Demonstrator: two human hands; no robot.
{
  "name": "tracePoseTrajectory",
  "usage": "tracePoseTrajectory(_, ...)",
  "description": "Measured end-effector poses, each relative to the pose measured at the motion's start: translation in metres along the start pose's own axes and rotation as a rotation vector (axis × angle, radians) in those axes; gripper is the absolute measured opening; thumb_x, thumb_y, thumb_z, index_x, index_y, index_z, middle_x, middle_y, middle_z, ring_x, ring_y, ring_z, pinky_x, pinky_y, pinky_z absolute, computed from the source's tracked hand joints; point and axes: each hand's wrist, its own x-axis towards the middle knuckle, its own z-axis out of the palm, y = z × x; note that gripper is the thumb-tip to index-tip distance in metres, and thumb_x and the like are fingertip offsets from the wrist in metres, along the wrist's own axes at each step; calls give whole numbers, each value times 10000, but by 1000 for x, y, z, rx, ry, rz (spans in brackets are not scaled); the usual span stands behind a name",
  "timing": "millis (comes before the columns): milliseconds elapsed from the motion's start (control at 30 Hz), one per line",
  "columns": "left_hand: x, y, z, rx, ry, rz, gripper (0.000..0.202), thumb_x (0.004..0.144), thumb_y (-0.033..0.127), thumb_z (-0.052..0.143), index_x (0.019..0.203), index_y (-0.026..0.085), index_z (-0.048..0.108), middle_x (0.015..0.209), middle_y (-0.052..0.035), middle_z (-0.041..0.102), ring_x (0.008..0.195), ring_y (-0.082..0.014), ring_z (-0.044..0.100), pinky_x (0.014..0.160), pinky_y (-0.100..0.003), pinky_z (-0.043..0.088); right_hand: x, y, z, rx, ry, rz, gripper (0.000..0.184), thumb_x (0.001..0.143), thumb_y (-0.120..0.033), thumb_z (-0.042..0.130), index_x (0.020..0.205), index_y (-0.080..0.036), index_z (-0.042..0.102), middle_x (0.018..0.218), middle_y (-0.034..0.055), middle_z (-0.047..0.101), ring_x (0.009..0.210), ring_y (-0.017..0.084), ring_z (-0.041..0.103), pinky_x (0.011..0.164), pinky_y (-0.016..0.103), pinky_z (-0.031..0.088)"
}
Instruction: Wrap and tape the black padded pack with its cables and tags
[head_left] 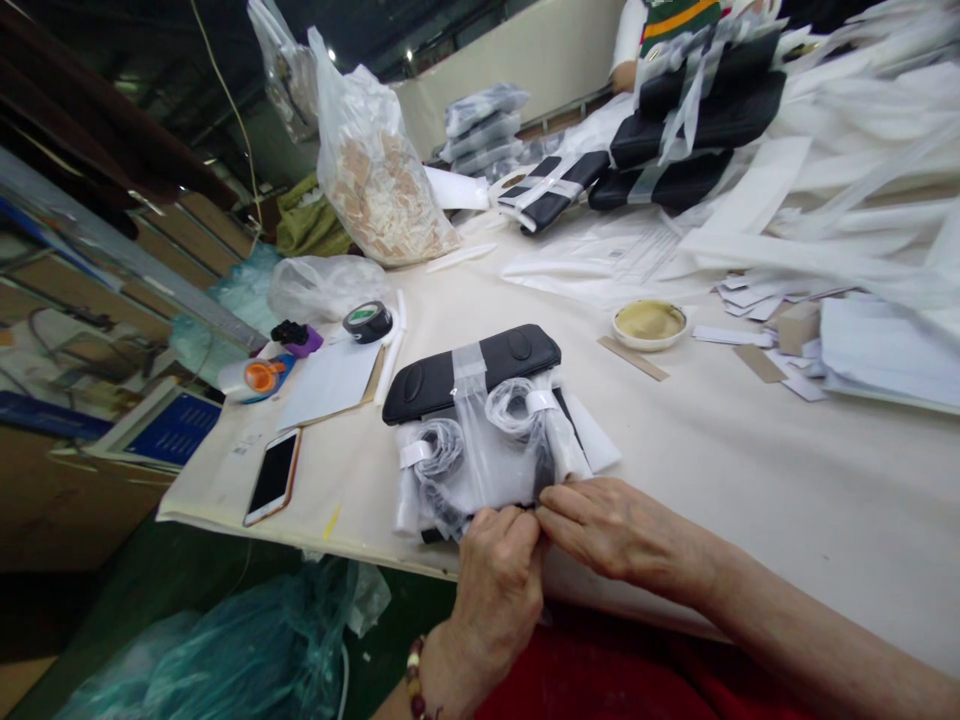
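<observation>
While a phone [274, 478] lay face up near the left edge of the desk [750, 480], a roll of clear tape with an orange core [262, 377] sat beyond it, beside a white sheet [326, 380]; a roll of black tape [367, 322] rested near that sheet's far end. Farther back, a clear plastic bag of scraps [386, 190] stood upright. Next came the black bundle [495, 362], lying by the desk's near edge, with a pale band across its middle and two plastic-wrapped coils [450, 450] on the near side. The left hand [496, 570], a beaded bracelet [415, 675] at its wrist, had its grip closed on the bundle's near edge; the right hand [611, 522] met it there, its grip pinched on the same edge, though I could not tell exactly what lay between the fingertips. To the right, a cardboard strip [634, 359] lay just before a shallow dish [649, 324] of yellowish stuff. Well behind, black packages [709, 115] were stacked, and paper slips [756, 298] lay beside white papers [892, 345] at far right.
</observation>
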Motion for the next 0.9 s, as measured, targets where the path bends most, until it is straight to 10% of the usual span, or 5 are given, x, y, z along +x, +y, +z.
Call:
tracePoseTrajectory(567, -1, -4, 3, 23, 75, 41, 228, 835, 71, 413, 645, 175, 484, 590, -4, 525, 569, -148, 478, 554, -270, 322, -7, -4, -28, 126, -67, 49, 297, 914, -102, 318, 797, -150, 587, 732, 41, 596, 586, 133, 535, 520, 248, 425)
tracePoseTrajectory(900, -7, -9, 2, -23, 132, 120, 246, 897, 141, 378, 719, 188, 540, 598, 8, 548, 563, -140, 515, 552, -266, 370, -138, 23, -111, -527, 514, 1023, 325, 818, -490, 526, 837, -191, 651, 845, 63, 672, 757, 194, 623, 654, 298, 452)
